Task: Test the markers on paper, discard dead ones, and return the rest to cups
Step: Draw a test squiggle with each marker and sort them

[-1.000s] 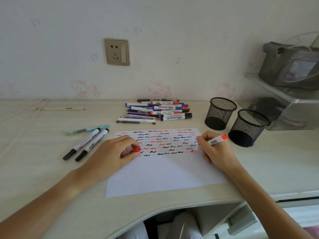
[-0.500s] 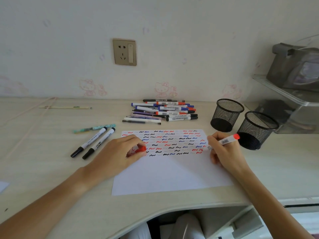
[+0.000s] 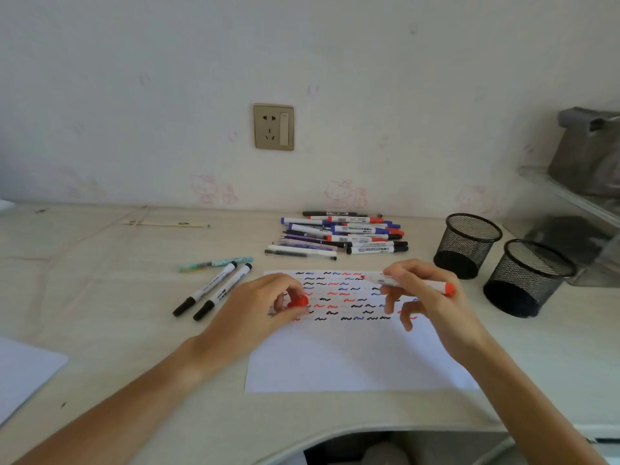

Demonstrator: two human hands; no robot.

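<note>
Pale desk (image 3: 100,297), scribbled paper (image 3: 335,360), left hand (image 3: 255,313) fingers pinching red cap (image 3: 298,302), right hand (image 3: 432,300) fingers gripping red marker (image 3: 402,282)

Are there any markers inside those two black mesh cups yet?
No, both black mesh cups show only dark bottoms through their open tops, while the markers lie in a pile on the desk.

Soft, even daylight fills the scene without glare and casts only faint shadows, while the wide-angle lens bends the desk (image 3: 100,297) edges, and the right hand (image 3: 432,297) shows slight motion blur.
</note>
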